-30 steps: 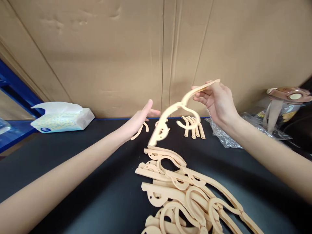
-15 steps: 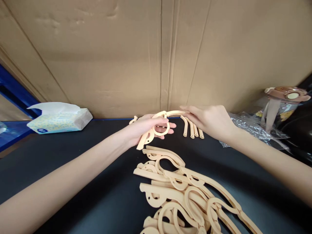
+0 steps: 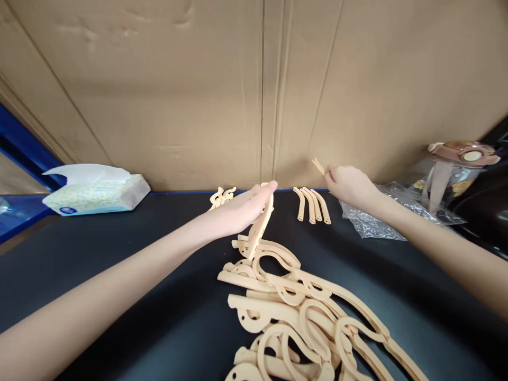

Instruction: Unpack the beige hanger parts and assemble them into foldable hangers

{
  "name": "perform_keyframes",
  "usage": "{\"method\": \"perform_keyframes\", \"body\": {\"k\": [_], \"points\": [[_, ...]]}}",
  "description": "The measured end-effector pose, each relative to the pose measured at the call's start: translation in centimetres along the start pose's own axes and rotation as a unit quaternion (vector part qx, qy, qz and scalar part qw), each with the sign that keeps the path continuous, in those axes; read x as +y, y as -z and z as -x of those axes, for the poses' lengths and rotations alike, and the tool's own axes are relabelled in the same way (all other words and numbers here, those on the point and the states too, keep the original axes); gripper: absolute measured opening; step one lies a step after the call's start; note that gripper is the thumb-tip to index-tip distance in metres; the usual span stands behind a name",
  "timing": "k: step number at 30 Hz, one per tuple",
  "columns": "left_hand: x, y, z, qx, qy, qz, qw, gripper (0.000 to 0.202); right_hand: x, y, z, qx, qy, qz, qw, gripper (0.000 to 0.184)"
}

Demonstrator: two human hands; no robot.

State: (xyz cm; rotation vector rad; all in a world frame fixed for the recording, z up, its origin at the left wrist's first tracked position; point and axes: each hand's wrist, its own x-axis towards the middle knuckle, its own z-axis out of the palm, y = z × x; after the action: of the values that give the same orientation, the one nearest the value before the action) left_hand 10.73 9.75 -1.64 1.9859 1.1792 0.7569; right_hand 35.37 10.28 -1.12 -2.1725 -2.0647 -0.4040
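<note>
My left hand [image 3: 246, 209] is closed on a beige plastic folding-hanger piece [image 3: 261, 227], its long arm hanging down below the thumb. The fingers on its far side are hidden. Away to the right, my right hand [image 3: 347, 182] pinches a slim beige hanger arm [image 3: 318, 165], of which only the end sticks out past the fingers. Between the hands, several curved hanger arms [image 3: 313, 205] lie side by side near the back edge. A large pile of beige hanger pieces [image 3: 293, 317] with loops and perforated half-rings spreads below the left hand.
Small curved beige parts [image 3: 222, 197] lie behind my left wrist. A tissue pack [image 3: 97, 190] sits at the back left. Crumpled clear plastic [image 3: 365, 217] and a bottle with a brown lid [image 3: 464, 153] are at right. A cardboard wall [image 3: 198, 106] rises behind the black table [image 3: 166, 317].
My right hand has pulled away to the right with a hanger arm, apart from the left-hand piece. My left hand has turned, so its piece now points downward and the small parts behind show more.
</note>
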Motion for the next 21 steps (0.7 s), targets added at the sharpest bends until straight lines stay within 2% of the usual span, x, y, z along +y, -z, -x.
{"method": "perform_keyframes", "body": {"k": [2, 5, 9, 15, 21], "points": [[0.0, -0.1, -0.2, -0.023, 0.000, 0.012, 1.000, 0.043, 0.4, -1.0, -0.3, -0.033, -0.022, 0.053, 0.998, 0.034], [0.9, -0.1, -0.5, -0.052, 0.043, 0.085, 0.994, 0.030, 0.0, -2.1, 0.1, -0.073, -0.011, 0.066, 0.995, 0.036], [2.4, 0.0, -0.7, -0.068, 0.074, 0.192, 0.976, 0.025, -1.0, -1.8, 0.5, -0.111, 0.012, 0.074, 0.991, 0.043], [3.1, 0.1, -0.6, -0.094, 0.059, 0.240, 0.965, 0.027, -0.7, -1.5, 0.0, -0.117, 0.031, 0.077, 0.990, 0.028], [2.9, 0.0, -0.3, -0.100, 0.060, 0.237, 0.964, 0.026, 0.1, -2.5, 0.3, -0.101, 0.034, 0.026, 0.994, 0.031]]}}
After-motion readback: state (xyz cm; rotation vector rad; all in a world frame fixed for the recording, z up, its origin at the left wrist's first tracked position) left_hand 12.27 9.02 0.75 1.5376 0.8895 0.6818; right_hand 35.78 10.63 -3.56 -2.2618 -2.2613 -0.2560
